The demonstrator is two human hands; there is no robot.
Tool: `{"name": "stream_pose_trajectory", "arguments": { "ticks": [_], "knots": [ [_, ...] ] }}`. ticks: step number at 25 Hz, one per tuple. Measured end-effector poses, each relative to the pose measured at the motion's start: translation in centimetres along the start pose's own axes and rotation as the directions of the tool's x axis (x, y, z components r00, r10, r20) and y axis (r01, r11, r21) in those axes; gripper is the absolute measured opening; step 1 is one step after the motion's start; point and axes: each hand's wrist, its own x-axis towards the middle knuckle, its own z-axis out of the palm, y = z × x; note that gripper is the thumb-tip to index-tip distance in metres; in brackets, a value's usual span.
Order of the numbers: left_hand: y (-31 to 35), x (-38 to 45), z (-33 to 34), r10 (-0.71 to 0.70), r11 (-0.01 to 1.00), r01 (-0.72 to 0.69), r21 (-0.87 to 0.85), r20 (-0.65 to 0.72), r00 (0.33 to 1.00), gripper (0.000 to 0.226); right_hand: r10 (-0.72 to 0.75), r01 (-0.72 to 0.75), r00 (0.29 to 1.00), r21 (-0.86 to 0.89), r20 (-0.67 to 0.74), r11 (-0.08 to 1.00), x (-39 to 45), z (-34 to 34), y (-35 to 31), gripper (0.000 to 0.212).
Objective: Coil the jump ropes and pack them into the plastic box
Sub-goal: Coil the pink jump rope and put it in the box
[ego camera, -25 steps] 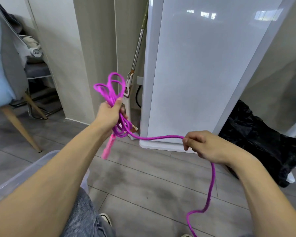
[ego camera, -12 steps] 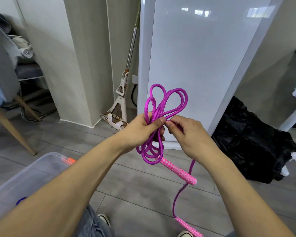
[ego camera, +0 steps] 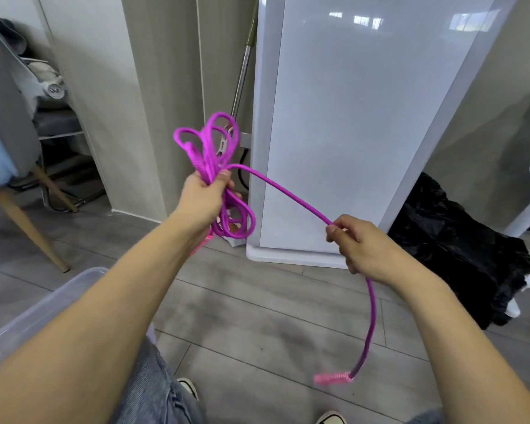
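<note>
Above the grey floor (ego camera: pixel 257 316), the left hand (ego camera: pixel 204 197) has its fingers (ego camera: pixel 225 175) curled round the coiled loops of the purple jump rope (ego camera: pixel 208 148); the right hand (ego camera: pixel 361 246) pinches the free strand, whose pink handle (ego camera: pixel 332 378) dangles below. The plastic box (ego camera: pixel 43 304) sits lower left.

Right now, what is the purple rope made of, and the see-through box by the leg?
The purple jump rope looks like braided cord, probably nylon or similar: it has a woven sheen and bends softly into loops. Its pink handle is blurred, perhaps foam or rubber. The box looks like frosted clear plastic, smooth, with the floor showing dimly through its wall.
</note>
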Motion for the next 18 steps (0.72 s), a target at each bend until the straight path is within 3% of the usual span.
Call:
{"name": "stream_pose_trajectory", "arguments": {
  "ticks": [2, 4, 7, 11, 15, 18],
  "knots": [
    [0.1, 1.0, -1.2, -0.014, 0.996, 0.003, -0.084, -0.133, 0.991, 0.016, 0.04, -0.041, 0.999, -0.05, -0.032, 0.998, 0.1, -0.5, 0.9, 0.031],
    [0.1, 1.2, -1.4, -0.05, 0.992, 0.032, -0.122, -0.152, 0.987, 0.014, 0.017, -0.024, 0.993, -0.058, -0.115, 0.998, 0.2, -0.8, 0.9, 0.035],
    [-0.2, -0.2, 0.2, -0.128, 0.986, 0.127, -0.111, 0.0, 0.992, 0.014, -0.114, 0.107, 0.969, -0.043, -0.221, 0.993, -0.1, 0.0, -1.4, 0.035],
    [-1.2, -2.8, 3.5, -0.15, 0.986, 0.161, -0.028, 0.248, 0.957, 0.016, -0.242, 0.231, 0.949, -0.076, -0.2, 0.97, -0.6, 2.8, -4.8, 0.033],
    [-2.4, -4.2, 5.2, -0.092, 0.993, 0.109, -0.033, 0.329, 0.94, 0.022, -0.305, 0.29, 0.946, -0.135, -0.11, 0.948, -0.8, 4.3, -5.0, 0.028],
    [-2.5, -4.3, 5.1, -0.154, 0.975, 0.2, -0.091, 0.366, 0.918, 0.019, -0.306, 0.288, 0.948, -0.174, -0.087, 0.942, -0.8, 4.3, -4.7, 0.026]
  ]
}}
